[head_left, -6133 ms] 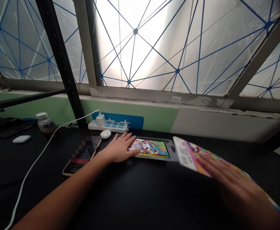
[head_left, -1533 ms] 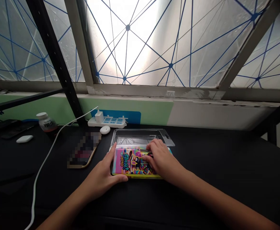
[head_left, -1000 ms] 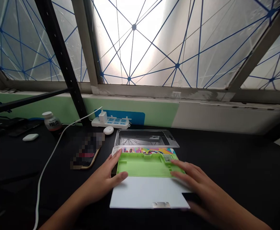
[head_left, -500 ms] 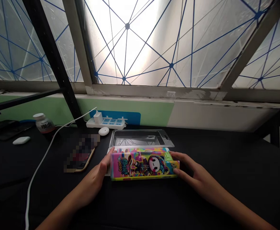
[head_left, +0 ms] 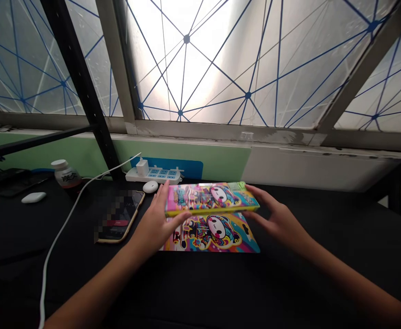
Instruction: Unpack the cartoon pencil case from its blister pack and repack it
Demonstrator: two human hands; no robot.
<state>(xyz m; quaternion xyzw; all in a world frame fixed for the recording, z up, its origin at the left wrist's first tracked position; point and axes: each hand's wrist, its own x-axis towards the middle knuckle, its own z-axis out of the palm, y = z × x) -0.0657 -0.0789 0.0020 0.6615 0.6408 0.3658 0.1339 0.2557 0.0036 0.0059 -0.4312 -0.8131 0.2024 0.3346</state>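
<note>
A colourful cartoon-printed pencil case point(head_left: 211, 198) is held up just above the black table point(head_left: 323, 256), long side toward me. My left hand point(head_left: 156, 220) grips its left end, thumb on the front edge. My right hand point(head_left: 276, 218) holds its right end with fingers spread above and below it. Under the case a printed card point(head_left: 214, 235) with the same cartoon lies flat on the table. The case hides whatever is behind it.
A phone point(head_left: 117, 221) lies left of my left hand, beside a white cable point(head_left: 61, 230). At the wall are a power strip point(head_left: 152, 174), a white round object point(head_left: 150, 186), a bottle point(head_left: 65, 175) and a small white case point(head_left: 33, 197). A black post point(head_left: 80, 96) rises at left.
The case was opened flat to show green and white insides, then closed. It is now lifted and moved away from me, uncovering the printed card. The clear plastic shell is no longer in sight.
</note>
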